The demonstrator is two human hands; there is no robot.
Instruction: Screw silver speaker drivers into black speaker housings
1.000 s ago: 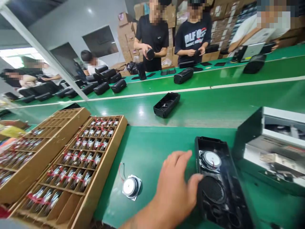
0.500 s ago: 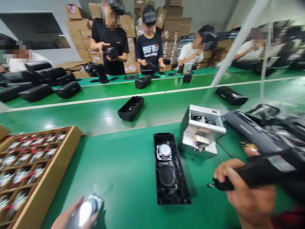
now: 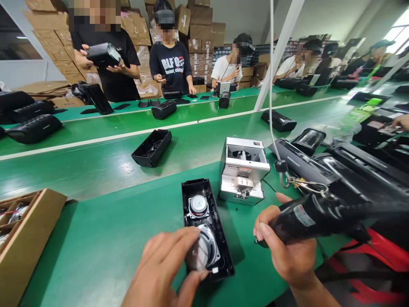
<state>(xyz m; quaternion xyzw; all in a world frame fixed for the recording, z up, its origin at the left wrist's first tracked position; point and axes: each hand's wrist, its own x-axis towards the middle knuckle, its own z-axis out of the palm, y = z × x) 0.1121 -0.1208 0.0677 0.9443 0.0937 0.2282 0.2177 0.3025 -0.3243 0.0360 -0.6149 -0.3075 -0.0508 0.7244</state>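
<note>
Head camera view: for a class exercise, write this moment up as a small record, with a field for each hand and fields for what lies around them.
Left hand: holds a loose speaker over the near end of a black speaker case
Right hand: holds an electric screwdriver
In the case: a fitted speaker at the far end
Beside the case: a silver screw feeder, to the right
Surface: a green workbench

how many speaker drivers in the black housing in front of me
2. One driver sits in the far end of the housing; the other driver is held by the left hand over the near end.
</note>
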